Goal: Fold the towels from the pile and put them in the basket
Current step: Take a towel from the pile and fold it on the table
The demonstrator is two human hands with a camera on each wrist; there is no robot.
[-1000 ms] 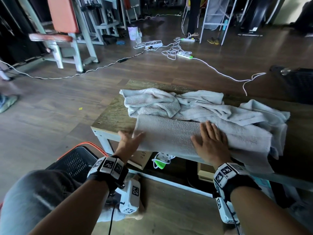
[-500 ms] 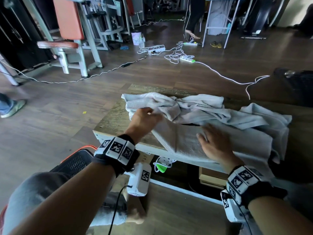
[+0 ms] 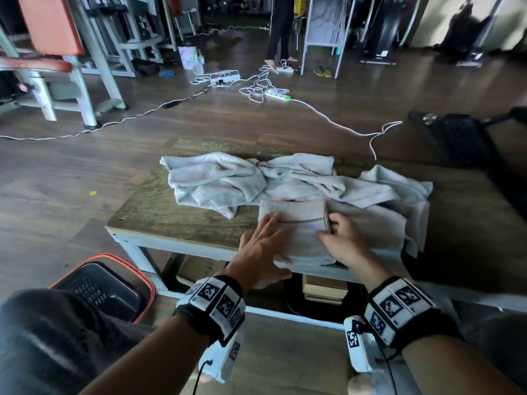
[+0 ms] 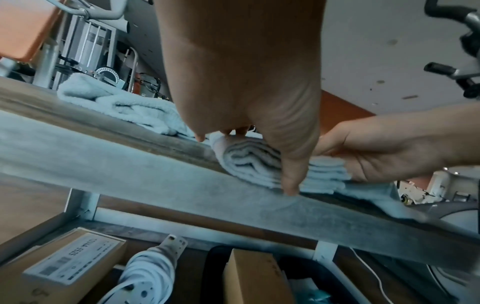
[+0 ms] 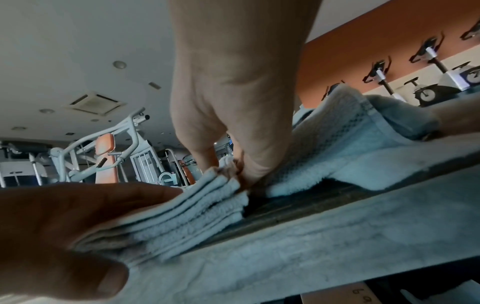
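A grey towel folded into a compact rectangle [image 3: 296,223] lies at the front edge of the low wooden table [image 3: 171,218]. My left hand [image 3: 265,232] lies flat on its left half with straight fingers, the thumb along the front edge. My right hand [image 3: 330,226] pinches the stacked layers at the right edge, as the right wrist view shows on the folded towel [image 5: 197,214]. The layered front shows in the left wrist view on the folded towel [image 4: 249,162]. A pile of crumpled towels [image 3: 256,181] lies behind and to the right. The black basket with an orange rim [image 3: 97,289] stands on the floor at the lower left.
Cardboard boxes [image 4: 64,265] and a coiled white cable [image 4: 145,271] sit under the table. White extension cords [image 3: 256,89] trail over the wooden floor beyond it. Gym benches [image 3: 57,52] stand at the far left, and a person's legs [image 3: 279,32] at the back.
My left hand lifted the left end of the long folded strip and carried it over to the right, making a compact rectangle. My right hand went from pressing flat to pinching the right edge.
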